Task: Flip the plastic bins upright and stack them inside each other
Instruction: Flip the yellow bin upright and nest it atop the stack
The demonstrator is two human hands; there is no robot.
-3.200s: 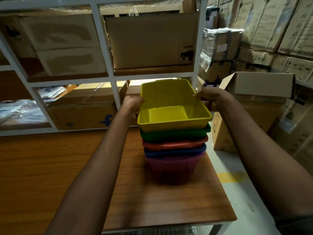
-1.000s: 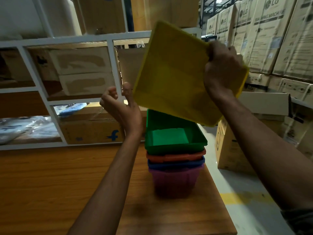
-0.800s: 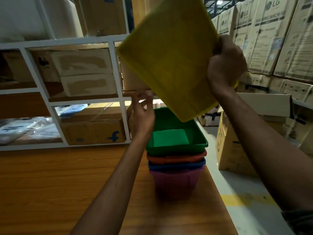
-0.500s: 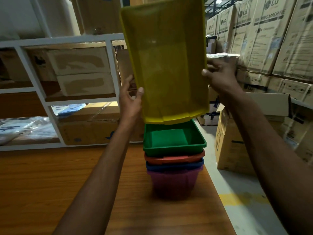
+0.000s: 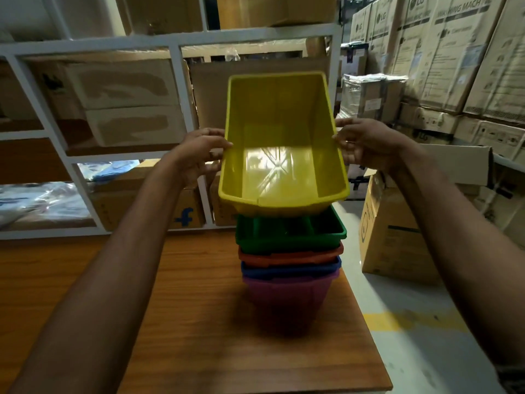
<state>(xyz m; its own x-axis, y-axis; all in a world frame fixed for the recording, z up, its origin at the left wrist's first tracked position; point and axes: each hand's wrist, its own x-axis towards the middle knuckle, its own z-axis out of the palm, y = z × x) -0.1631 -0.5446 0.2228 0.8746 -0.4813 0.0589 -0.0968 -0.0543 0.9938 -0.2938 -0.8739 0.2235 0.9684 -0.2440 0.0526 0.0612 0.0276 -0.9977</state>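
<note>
Yellow bin [image 5: 281, 143] hangs tilted, mouth toward you, just above the green bin [image 5: 289, 233] topping the stack; your left hand [image 5: 196, 153] and right hand [image 5: 363, 143] pinch its side rims. Level it, square the corners, lower straight down. Nothing blocks; the table edge [image 5: 366, 331] sits close beside the stack.

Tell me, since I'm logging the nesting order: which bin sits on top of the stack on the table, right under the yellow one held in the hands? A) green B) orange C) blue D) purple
A: the green bin tops the stack, directly under the yellow bin, with the orange, blue and purple ones below it.
</note>
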